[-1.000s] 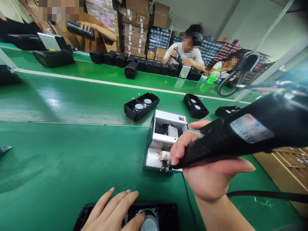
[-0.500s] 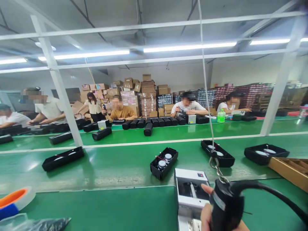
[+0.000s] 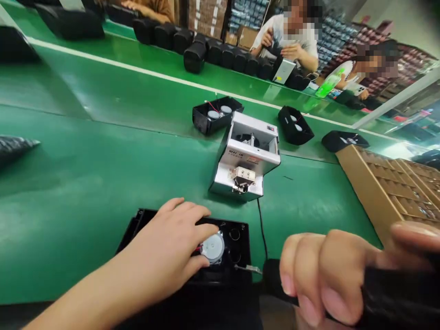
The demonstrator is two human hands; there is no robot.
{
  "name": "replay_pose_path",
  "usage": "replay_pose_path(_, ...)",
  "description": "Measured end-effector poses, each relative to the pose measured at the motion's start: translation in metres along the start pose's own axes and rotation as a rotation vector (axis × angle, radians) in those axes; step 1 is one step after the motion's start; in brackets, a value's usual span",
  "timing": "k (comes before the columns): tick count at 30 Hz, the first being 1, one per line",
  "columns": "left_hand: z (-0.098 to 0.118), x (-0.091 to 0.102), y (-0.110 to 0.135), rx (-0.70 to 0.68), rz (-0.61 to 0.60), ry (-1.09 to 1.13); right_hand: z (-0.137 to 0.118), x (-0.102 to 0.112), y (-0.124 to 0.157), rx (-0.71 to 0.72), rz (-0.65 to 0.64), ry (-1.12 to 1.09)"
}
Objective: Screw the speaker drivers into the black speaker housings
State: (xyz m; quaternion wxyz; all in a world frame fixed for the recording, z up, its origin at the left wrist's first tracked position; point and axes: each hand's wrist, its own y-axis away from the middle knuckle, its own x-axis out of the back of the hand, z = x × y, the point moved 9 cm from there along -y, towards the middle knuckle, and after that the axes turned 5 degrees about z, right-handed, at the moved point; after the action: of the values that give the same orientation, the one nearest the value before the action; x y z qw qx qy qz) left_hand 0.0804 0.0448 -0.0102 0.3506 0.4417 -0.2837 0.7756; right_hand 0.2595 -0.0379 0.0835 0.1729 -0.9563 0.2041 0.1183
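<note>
My left hand (image 3: 173,240) rests flat on an open black speaker housing (image 3: 237,240) at the near table edge, fingers spread beside a round silver speaker driver (image 3: 212,247). My right hand (image 3: 338,275) grips the black electric screwdriver (image 3: 395,298); its metal bit (image 3: 248,268) points left and touches the housing's right side. A white screw feeder box (image 3: 245,158) stands just beyond the housing, apart from both hands.
Open black housings (image 3: 216,113) (image 3: 294,123) lie on the green conveyor belt (image 3: 103,137). A cardboard divider tray (image 3: 388,188) sits at the right. Other people work across the belt behind a row of black speakers (image 3: 220,50). A green bottle (image 3: 328,85) stands far right.
The view swung up to the room, then back down. My right hand brought the screwdriver from the feeder box to the near housing. My left hand stayed on the housing.
</note>
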Motion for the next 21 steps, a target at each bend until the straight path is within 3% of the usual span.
replay_pose_path(6,0.006,0.004,-0.004,-0.022,-0.020,-0.018,0.017,-0.011,0.011,-0.088,0.048,0.061)
replay_pose_path(14,0.007,0.002,-0.006,-0.015,-0.055,-0.001,0.036,-0.012,0.004,-0.235,-0.029,0.038)
replay_pose_path(21,0.008,0.002,-0.005,-0.024,-0.045,-0.006,0.041,-0.011,0.004,-0.270,-0.041,0.019)
